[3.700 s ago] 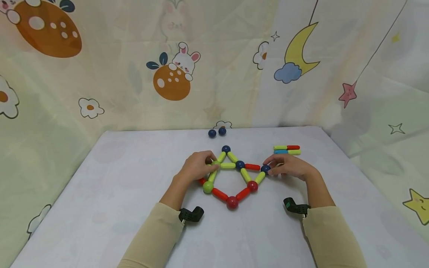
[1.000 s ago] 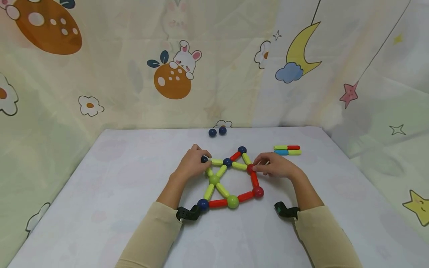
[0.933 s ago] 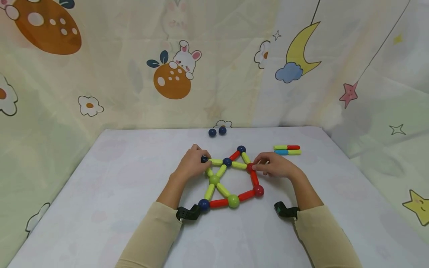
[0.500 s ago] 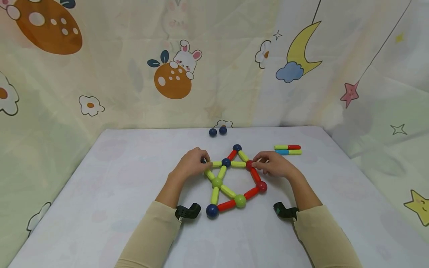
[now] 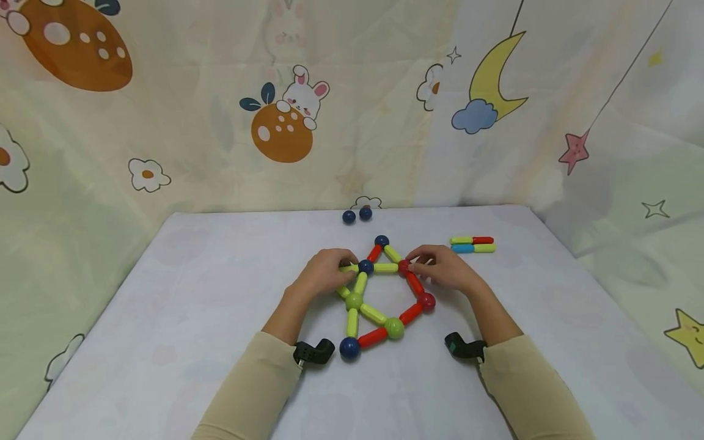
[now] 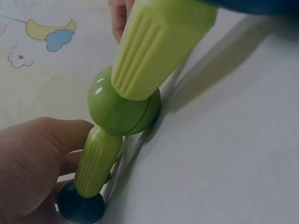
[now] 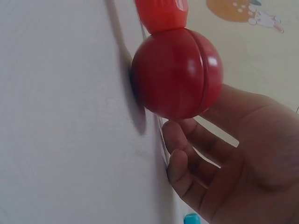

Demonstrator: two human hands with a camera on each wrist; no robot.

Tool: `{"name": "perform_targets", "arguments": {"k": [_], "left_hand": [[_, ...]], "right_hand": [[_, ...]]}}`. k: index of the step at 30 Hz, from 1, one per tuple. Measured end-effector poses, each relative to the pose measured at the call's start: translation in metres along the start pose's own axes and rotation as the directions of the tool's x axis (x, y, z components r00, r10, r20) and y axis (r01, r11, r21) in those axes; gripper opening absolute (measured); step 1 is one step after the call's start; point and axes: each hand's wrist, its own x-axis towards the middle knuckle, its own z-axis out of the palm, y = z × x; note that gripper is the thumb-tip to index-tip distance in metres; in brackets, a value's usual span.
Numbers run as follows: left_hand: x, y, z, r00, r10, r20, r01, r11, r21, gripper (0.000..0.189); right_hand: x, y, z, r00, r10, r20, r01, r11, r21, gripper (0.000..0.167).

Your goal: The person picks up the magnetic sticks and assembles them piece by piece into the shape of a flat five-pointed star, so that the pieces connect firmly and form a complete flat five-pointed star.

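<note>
A flat frame of balls and short sticks lies between the hands, with a near blue ball (image 5: 349, 348), green balls (image 5: 354, 301) and a far blue ball (image 5: 382, 241). At its left corner the left hand (image 5: 324, 272) pinches a yellow-green stick (image 5: 349, 268) beside the middle blue ball (image 5: 365, 267). The corner's own blue ball (image 6: 80, 204), covered by that hand in the head view, shows in the left wrist view. On the right, the right hand (image 5: 442, 267) pinches a red ball (image 5: 404, 267). A nearer red ball (image 7: 177, 74) fills much of the right wrist view.
Two loose blue balls (image 5: 349, 217) sit at the far edge of the white table (image 5: 220, 275). Several sticks (image 5: 473, 244) in yellow-green, red and blue lie end to end in two rows beyond the right hand. A printed cloth (image 5: 198, 122) hangs behind.
The frame has turned since the earliest view. Over the last second its near blue ball moved right and toward the person. The left hand slid right from the corner ball onto the stick.
</note>
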Motion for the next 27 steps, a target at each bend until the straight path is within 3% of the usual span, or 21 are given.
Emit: {"name": "perform_targets", "arguments": {"k": [5,9,17,24,27], "left_hand": [[-0.002,0.000,-0.002,1.000,-0.003,-0.001,0.003,1.000,-0.007,0.019],[-0.003,-0.003,-0.004,1.000,-0.005,0.002,0.005,1.000,-0.015,0.018],[-0.001,-0.007,-0.003,1.000,-0.013,0.006,0.013,1.000,-0.008,0.023],[0.001,0.000,0.002,1.000,-0.003,0.010,0.003,1.000,-0.003,0.033],[0.001,0.002,0.003,1.000,0.004,0.001,-0.004,1.000,0.004,0.032]], "right_hand": [[-0.003,0.001,-0.006,1.000,-0.002,-0.030,0.003,1.000,0.009,0.035],[-0.008,0.007,-0.017,0.992,-0.018,-0.128,0.017,1.000,-0.007,0.035],[-0.020,0.027,-0.035,0.938,-0.023,-0.345,-0.028,0.989,-0.143,0.035],[-0.024,0.038,-0.041,0.921,0.086,-0.380,-0.168,0.968,-0.188,0.041],[-0.023,0.043,-0.042,0.924,0.094,-0.371,-0.178,0.963,-0.200,0.041]]}}
